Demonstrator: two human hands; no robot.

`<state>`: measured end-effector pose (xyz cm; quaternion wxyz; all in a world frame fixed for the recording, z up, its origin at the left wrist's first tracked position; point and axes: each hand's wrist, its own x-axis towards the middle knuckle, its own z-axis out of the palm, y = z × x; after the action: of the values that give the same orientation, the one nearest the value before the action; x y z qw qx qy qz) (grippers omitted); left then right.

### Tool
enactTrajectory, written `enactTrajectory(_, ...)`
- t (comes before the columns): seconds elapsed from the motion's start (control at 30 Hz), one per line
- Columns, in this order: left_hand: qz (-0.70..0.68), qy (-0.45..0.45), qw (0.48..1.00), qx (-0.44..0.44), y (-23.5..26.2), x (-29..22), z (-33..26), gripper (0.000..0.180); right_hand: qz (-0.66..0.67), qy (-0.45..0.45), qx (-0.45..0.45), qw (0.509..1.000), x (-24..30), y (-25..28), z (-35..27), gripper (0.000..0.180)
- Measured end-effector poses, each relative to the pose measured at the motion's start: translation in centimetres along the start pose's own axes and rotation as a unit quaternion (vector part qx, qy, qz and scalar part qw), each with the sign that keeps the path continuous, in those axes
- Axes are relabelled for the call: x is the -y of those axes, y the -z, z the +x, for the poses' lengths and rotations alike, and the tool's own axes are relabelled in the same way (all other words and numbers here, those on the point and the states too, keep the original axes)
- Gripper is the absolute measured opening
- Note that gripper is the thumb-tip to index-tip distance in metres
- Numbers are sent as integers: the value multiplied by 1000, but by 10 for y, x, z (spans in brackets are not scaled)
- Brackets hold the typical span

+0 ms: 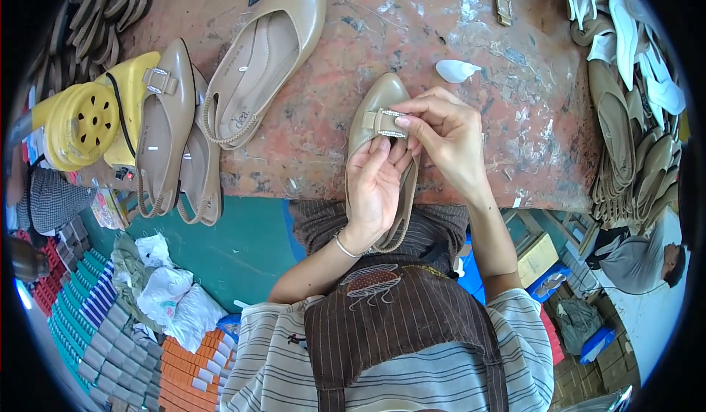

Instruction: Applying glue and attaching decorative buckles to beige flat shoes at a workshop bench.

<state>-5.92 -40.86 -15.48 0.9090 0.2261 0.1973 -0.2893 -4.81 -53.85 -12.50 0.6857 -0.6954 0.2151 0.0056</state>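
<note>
Fig.: My left hand (375, 184) grips beige shoe (382, 147) at near bench (331, 118) edge; right hand (445, 136) pinches bow buckle (384, 122) onto toe. Attachment unfinished; buckled pair (176, 133) lies far left w/ plain shoe (261, 59).

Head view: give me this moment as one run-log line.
left hand: holds beige shoe from below | right hand: pinches buckle ornament on its toe | worktable: three more beige shoes at left
</note>
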Motion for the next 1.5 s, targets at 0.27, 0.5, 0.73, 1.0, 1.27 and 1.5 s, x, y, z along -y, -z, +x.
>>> enactTrajectory(0.27, -12, 8, 999, -30, 1, 0, 0, 21, -113, 41, -17, 993, -2, -5, 6, 14)
enactTrajectory(0.5, -22, 3, 1000, -16, 4, 2, 1, 22, -117, 30, -21, 992, -3, -3, 6, 14)
enactTrajectory(0.73, 32, 29, 992, -119, -12, 1, 7, 26, -123, -11, -68, 990, 2, -11, 0, 17)
enactTrajectory(1.0, 63, 20, 993, -102, -21, -14, 2, 18, 111, 13, -162, 980, -16, -2, -28, 4)
enactTrajectory(1.27, -66, 148, 982, 94, -23, -66, -48, 24, 20, 52, -278, 959, -59, 28, -48, 8)
enactTrajectory(1.5, 73, -210, 971, 86, -82, -219, -76, 21, -100, 120, -270, 950, -73, 28, -47, 11)
